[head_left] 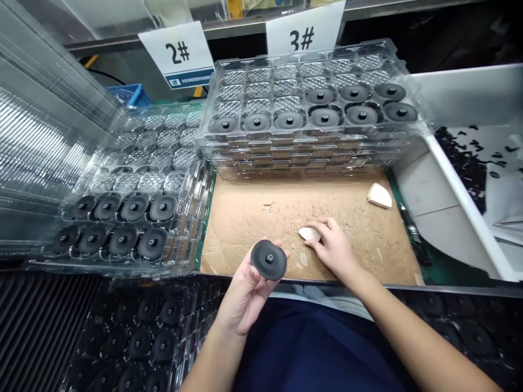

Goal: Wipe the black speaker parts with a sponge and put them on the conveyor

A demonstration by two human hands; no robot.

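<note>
My left hand (247,294) holds a black disc-like part (265,268) by its edge, the side with a small raised hub facing up. Fingers and thumb close around its rim, above the front edge of the cardboard sheet (245,201). To the right, my right hand (333,245) pinches a small white block (310,234) between thumb and fingers, at or just over the cardboard; contact with it I cannot tell. A second white block (379,195) lies on the cardboard farther right.
Stacked clear plastic trays (286,142) stand behind the cardboard, with black parts in their front rows. More trays (180,239) are at left, holding similar parts. At right, a white bin (466,201) contains small black pieces. Paper signs (180,54) hang behind.
</note>
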